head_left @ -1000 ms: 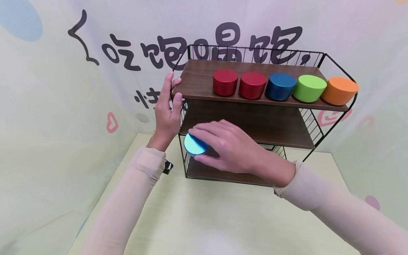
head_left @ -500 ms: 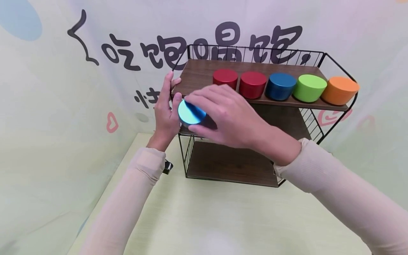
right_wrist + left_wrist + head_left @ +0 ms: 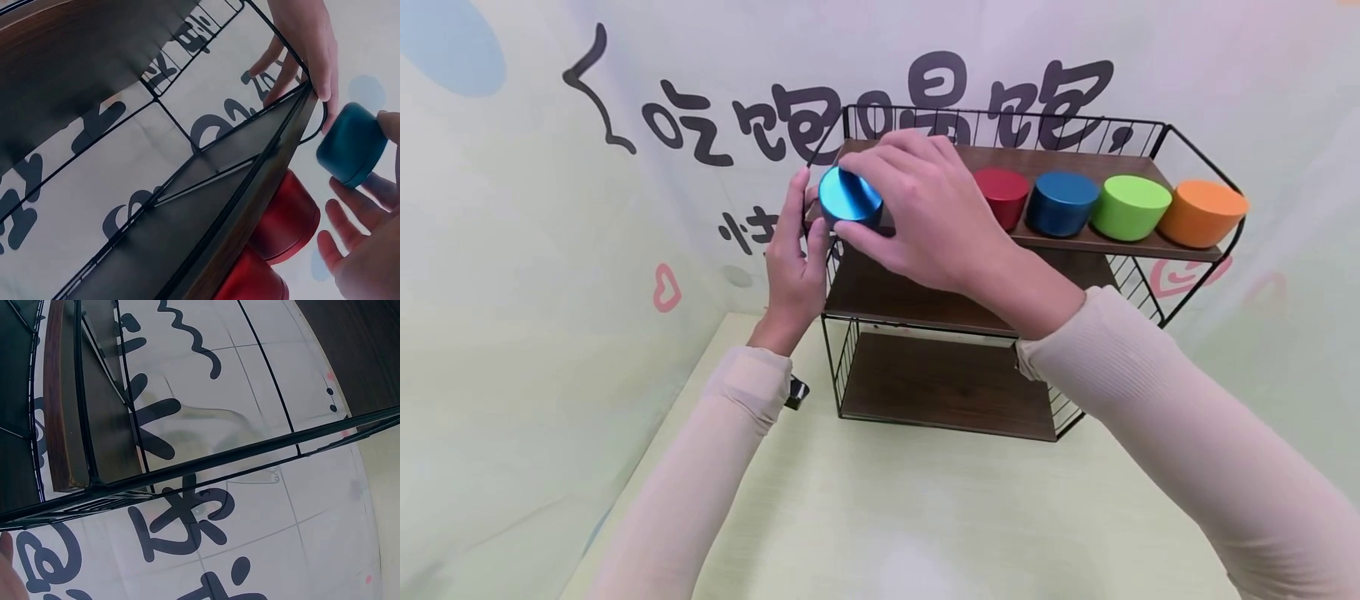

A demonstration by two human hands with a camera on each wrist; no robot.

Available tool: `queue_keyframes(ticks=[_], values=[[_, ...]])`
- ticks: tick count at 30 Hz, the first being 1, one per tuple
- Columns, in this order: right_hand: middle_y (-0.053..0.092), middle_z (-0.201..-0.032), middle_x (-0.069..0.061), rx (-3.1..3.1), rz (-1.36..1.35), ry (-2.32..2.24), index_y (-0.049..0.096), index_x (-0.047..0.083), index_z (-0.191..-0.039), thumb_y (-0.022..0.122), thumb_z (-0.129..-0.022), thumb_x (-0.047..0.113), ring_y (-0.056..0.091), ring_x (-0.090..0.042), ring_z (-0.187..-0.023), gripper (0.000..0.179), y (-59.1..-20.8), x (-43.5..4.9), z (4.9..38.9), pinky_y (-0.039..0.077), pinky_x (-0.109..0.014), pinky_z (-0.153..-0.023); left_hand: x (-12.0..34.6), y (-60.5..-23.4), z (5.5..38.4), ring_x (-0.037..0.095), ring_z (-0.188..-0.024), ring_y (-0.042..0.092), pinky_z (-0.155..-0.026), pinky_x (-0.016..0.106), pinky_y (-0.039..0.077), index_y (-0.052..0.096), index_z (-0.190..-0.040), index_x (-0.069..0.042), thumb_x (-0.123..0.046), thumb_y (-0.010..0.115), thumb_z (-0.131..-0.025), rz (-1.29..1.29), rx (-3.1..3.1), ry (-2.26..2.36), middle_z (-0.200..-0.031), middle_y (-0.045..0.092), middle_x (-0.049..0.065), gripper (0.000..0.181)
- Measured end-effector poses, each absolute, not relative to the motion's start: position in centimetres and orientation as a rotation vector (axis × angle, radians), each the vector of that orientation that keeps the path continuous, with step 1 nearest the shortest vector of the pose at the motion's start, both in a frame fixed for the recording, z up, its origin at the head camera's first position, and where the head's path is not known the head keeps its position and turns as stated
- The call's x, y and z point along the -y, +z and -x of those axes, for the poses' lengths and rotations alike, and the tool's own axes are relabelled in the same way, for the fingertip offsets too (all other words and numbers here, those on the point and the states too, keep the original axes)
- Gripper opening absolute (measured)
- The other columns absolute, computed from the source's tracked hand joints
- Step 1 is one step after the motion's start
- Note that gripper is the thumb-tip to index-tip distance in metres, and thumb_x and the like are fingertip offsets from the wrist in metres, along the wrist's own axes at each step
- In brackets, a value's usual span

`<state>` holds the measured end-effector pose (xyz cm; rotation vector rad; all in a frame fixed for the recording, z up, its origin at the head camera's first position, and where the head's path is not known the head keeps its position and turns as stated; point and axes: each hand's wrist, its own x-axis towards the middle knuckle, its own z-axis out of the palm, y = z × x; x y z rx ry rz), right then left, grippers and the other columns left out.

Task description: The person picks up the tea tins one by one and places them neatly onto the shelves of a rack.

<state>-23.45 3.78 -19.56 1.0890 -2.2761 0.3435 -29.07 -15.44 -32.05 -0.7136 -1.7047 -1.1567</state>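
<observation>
My right hand [image 3: 928, 208] pinches a round, shiny blue tin [image 3: 842, 196] between thumb and fingers, over the left end of the rack's top board [image 3: 891, 152]. In the right wrist view this tin [image 3: 350, 147] is apart from the board, beside a red tin [image 3: 287, 219]. My left hand [image 3: 797, 279] holds the rack's left front corner, thumb at the board's front edge and fingers about the wire side. Along the top board stand another red tin [image 3: 1006, 198], a darker blue tin [image 3: 1063, 204], a green tin [image 3: 1130, 208] and an orange tin [image 3: 1201, 215].
The black wire rack has a middle board [image 3: 910, 296] and a bottom board [image 3: 947, 387]. It stands on a pale table [image 3: 880, 508] before a white wall cloth [image 3: 715, 50] with black lettering. A small black object [image 3: 797, 392] shows beside my left wrist.
My right hand has lifted the blue tin from beside the lower shelves to above the top board's left end. It now covers the leftmost red tin in the head view. My left hand stays put.
</observation>
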Motion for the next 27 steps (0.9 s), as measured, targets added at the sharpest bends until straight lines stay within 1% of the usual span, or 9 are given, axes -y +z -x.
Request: queue_keyframes(ticks=[6, 9, 12, 15, 18, 22, 27], values=[[0.064, -0.131, -0.008, 2.392, -0.978, 0.288, 0.059, 0.011, -0.138, 0.063, -0.093, 0.047, 0.046, -0.027, -0.127, 0.058, -19.2, -3.0, 24.1, 0.034, -0.043, -0.105, 15.5, -31.9, 29.0, 0.024, -0.117, 0.060, -0.103, 0.035, 0.045, 0.040, -0.149, 0.001, -0.009, 0.052, -0.101, 0.729, 1.707, -1.165, -0.131, 0.061, 0.015, 0.050], [0.064, -0.131, -0.009, 2.411, -0.953, 0.247, 0.058, 0.011, -0.138, 0.061, -0.093, 0.048, 0.045, -0.027, -0.128, 0.059, -19.3, -2.7, 24.4, 0.033, -0.043, -0.106, 15.6, -31.9, 28.9, 0.025, -0.116, 0.060, -0.102, 0.035, 0.045, 0.039, -0.149, 0.002, -0.004, 0.052, -0.100, 0.737, 1.713, -1.170, -0.132, 0.061, 0.014, 0.051], [0.064, -0.131, -0.009, 2.418, -0.940, 0.217, 0.058, 0.010, -0.138, 0.060, -0.094, 0.049, 0.045, -0.028, -0.128, 0.059, -19.4, -2.4, 24.7, 0.032, -0.043, -0.106, 15.7, -32.0, 28.8, 0.026, -0.118, 0.060, -0.103, 0.035, 0.045, 0.037, -0.149, 0.003, -0.002, 0.052, -0.099, 0.744, 1.717, -1.175, -0.133, 0.060, 0.015, 0.052], [0.064, -0.132, -0.009, 2.421, -0.922, 0.192, 0.058, 0.010, -0.138, 0.058, -0.095, 0.050, 0.044, -0.028, -0.129, 0.059, -19.3, -2.1, 24.9, 0.031, -0.044, -0.107, 15.7, -32.0, 28.8, 0.025, -0.119, 0.060, -0.103, 0.035, 0.045, 0.037, -0.149, 0.003, -0.005, 0.052, -0.100, 0.745, 1.715, -1.180, -0.133, 0.060, 0.015, 0.052], [0.064, -0.132, -0.009, 2.431, -0.898, 0.169, 0.059, 0.010, -0.136, 0.057, -0.096, 0.051, 0.043, -0.028, -0.131, 0.058, -19.3, -2.0, 25.1, 0.030, -0.044, -0.107, 15.7, -32.0, 28.9, 0.025, -0.119, 0.060, -0.103, 0.034, 0.045, 0.038, -0.150, 0.001, -0.013, 0.052, -0.102, 0.741, 1.712, -1.193, -0.132, 0.061, 0.013, 0.052], [0.064, -0.133, -0.009, 2.481, -0.860, 0.141, 0.060, 0.010, -0.135, 0.055, -0.097, 0.053, 0.040, -0.028, -0.136, 0.058, -19.3, -1.9, 25.3, 0.029, -0.045, -0.109, 15.7, -32.0, 28.9, 0.024, -0.119, 0.060, -0.103, 0.034, 0.045, 0.038, -0.150, -0.001, -0.024, 0.050, -0.104, 0.739, 1.721, -1.183, -0.133, 0.061, 0.011, 0.053], [0.064, -0.133, -0.009, 2.507, -0.838, 0.113, 0.061, 0.011, -0.135, 0.052, -0.098, 0.054, 0.037, -0.027, -0.139, 0.058, -19.3, -1.7, 25.6, 0.027, -0.045, -0.110, 15.7, -32.0, 28.7, 0.023, -0.119, 0.059, -0.103, 0.035, 0.045, 0.038, -0.150, -0.001, -0.028, 0.049, -0.104, 0.740, 1.717, -1.175, -0.133, 0.061, 0.010, 0.054]])
